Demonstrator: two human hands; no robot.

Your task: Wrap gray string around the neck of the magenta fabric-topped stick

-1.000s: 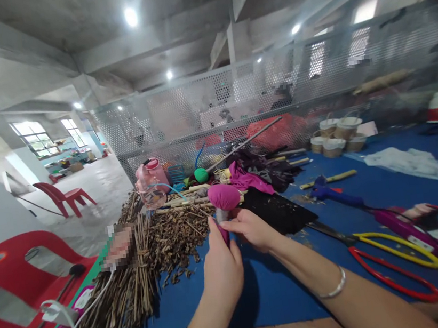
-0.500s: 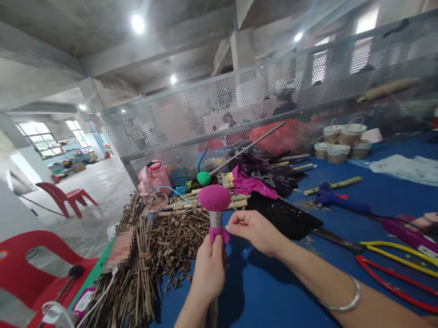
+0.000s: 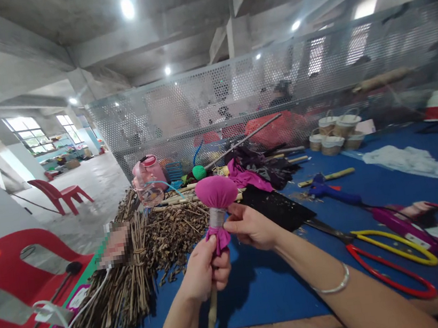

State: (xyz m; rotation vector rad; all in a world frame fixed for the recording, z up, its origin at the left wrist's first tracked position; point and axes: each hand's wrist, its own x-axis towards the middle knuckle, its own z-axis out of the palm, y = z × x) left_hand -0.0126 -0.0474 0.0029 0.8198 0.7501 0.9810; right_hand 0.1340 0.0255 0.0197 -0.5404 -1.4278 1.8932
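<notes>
A magenta padded cloth head (image 3: 217, 192) sits on top of a pale wooden stick (image 3: 211, 315), bound below with a grey thread winding (image 3: 216, 217). Under the winding the cloth flares out in a gathered skirt (image 3: 221, 239). My left hand (image 3: 205, 270) is wrapped around the stick just beneath the head, thumb on the cloth skirt. My right hand (image 3: 253, 226), with a bangle on its wrist, is closed in a pinch at the right edge of the winding. Whatever its fingertips hold is too small to make out.
Left lie bundles of dry sticks (image 3: 132, 283) and crumbled plant matter (image 3: 180, 233). Right are large scissors (image 3: 392, 257), a blue-handled tool (image 3: 333, 190) and white stuffing (image 3: 408, 160). Small baskets (image 3: 331, 145) stand behind, before a perforated metal screen (image 3: 179, 104).
The cloth head has come closer and appears larger, tilted slightly. My right hand has moved in from beside the cloth skirt to touch the winding. The camera view has shifted a little.
</notes>
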